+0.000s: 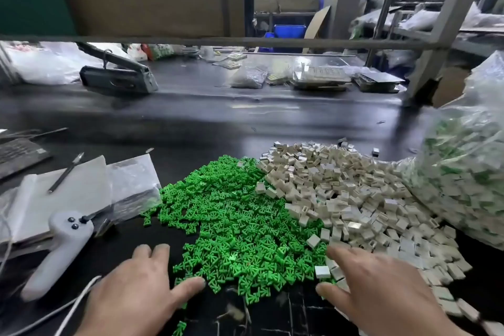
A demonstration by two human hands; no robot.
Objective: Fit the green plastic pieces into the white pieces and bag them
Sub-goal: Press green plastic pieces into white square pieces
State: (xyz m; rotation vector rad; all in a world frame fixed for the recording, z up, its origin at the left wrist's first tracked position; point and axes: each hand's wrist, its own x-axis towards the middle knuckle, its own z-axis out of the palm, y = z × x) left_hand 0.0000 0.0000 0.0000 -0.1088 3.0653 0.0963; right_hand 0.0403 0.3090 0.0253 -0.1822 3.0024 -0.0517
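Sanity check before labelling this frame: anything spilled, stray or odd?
No damage visible. Minor mess: a stray green piece lies alone in front of the green pile; a white piece sits loose beyond the white pile; the piles mix where they meet.

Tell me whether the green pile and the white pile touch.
Touching. The head view shows the green pile meeting the white pile along one border, with no gap between them.
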